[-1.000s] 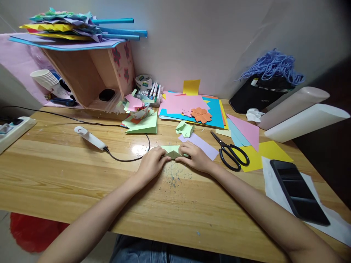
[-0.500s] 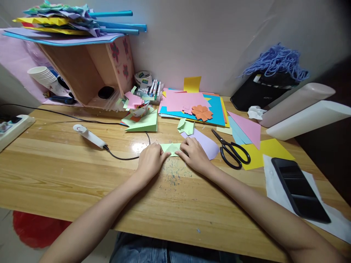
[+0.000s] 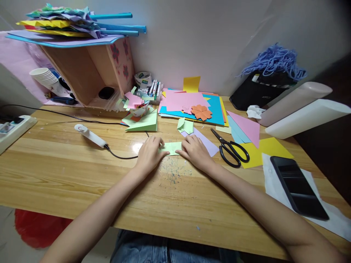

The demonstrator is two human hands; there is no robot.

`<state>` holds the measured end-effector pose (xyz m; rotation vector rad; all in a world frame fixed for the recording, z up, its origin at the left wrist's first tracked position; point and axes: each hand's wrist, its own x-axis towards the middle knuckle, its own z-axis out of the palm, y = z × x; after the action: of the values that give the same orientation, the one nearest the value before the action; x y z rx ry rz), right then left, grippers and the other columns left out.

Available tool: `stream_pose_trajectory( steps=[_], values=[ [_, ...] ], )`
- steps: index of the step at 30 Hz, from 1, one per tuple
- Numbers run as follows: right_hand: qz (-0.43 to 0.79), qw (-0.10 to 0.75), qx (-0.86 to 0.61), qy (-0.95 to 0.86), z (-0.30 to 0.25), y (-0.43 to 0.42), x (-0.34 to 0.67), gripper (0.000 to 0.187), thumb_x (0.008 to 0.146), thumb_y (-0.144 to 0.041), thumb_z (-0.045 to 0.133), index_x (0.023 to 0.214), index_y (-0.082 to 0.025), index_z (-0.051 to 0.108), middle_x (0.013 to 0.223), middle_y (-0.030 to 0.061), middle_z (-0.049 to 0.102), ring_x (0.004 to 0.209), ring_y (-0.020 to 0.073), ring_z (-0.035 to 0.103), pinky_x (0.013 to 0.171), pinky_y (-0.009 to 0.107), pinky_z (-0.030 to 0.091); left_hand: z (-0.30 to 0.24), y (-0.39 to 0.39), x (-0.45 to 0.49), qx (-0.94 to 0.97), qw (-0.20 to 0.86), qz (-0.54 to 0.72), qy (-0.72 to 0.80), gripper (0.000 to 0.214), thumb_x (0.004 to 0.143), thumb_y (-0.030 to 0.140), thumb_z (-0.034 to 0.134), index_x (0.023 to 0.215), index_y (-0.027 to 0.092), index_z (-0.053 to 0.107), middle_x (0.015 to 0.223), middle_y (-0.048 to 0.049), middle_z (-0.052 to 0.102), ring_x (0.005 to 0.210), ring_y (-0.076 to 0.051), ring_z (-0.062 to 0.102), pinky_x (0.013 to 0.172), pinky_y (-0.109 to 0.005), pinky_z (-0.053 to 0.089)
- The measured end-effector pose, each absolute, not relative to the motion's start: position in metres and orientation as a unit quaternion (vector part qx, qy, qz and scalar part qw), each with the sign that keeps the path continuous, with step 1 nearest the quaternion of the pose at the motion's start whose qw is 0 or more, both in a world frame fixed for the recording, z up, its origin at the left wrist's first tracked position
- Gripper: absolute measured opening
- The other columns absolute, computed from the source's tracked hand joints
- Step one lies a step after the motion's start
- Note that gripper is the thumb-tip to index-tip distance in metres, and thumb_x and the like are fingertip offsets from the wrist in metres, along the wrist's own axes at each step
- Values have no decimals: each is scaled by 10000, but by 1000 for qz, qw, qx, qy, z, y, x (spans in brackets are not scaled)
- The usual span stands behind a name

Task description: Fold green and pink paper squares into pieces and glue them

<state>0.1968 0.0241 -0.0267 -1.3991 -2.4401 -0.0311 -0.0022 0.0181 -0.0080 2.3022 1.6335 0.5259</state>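
A strip of folded light green paper (image 3: 172,148) lies flat on the wooden table in front of me. Its left end is pinched by my left hand (image 3: 149,154), the thumb resting along the near edge and the fingers curled. My right hand (image 3: 195,151) is closed on the other end, thumb also at the near edge. Both ends of the strip are partly hidden by fingers. Just beyond it sits another folded green paper piece (image 3: 185,126), beside a lilac sheet (image 3: 205,141) that my right hand partly covers.
Black-handled scissors (image 3: 231,149) lie to the right, near a yellow sheet (image 3: 260,155) and a phone (image 3: 298,188). Coloured sheets with an orange paper flower (image 3: 201,112) are at the back. On the left are a white corded device (image 3: 91,137) and an open box (image 3: 82,73).
The raised fold in the middle of the green paper now looks flatter. My left hand's fingers have lifted and loosened a little; the right hand has hardly moved.
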Motion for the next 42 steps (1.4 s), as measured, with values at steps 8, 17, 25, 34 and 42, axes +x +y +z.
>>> stream_pose_trajectory(
  steps=[8, 17, 25, 34, 42],
  values=[
    [-10, 162, -231, -959, -23, 29, 209, 225, 896, -166, 381, 984, -186, 587, 876, 61, 598, 788, 164, 487, 677, 278, 405, -17, 24, -2, 834, 219, 202, 464, 207, 830, 274, 505, 987, 253, 639, 873, -25, 571, 851, -162, 528, 733, -263, 403],
    [76, 175, -239, -952, -17, 30, 215, 233, 874, -161, 409, 816, -169, 634, 853, 59, 639, 756, 145, 550, 633, 280, 444, -16, 28, -1, 815, 237, 205, 487, 219, 767, 371, 582, 946, 264, 653, 822, -4, 560, 762, -143, 536, 650, -247, 389],
    [216, 163, -269, -924, -8, 38, 238, 285, 737, -39, 457, 801, -196, 687, 948, 47, 682, 817, 138, 620, 687, 285, 506, -16, 39, -14, 818, 336, 189, 426, 277, 781, 211, 558, 1042, 251, 640, 889, -31, 528, 842, -150, 515, 767, -279, 407],
    [243, 168, -295, -909, 3, 29, 239, 230, 761, -91, 486, 889, -202, 641, 906, 39, 671, 787, 133, 598, 688, 278, 458, -14, 44, -24, 841, 378, 159, 352, 369, 829, 157, 442, 1157, 270, 569, 987, -57, 517, 919, -161, 493, 846, -324, 396],
    [68, 201, -307, -928, -17, 27, 220, 144, 828, -207, 476, 793, -168, 610, 747, 45, 594, 675, 130, 519, 586, 247, 385, -4, 43, -30, 854, 387, 137, 319, 401, 838, 154, 408, 1201, 277, 525, 1114, -57, 509, 1038, -161, 476, 944, -338, 351]
  ],
)
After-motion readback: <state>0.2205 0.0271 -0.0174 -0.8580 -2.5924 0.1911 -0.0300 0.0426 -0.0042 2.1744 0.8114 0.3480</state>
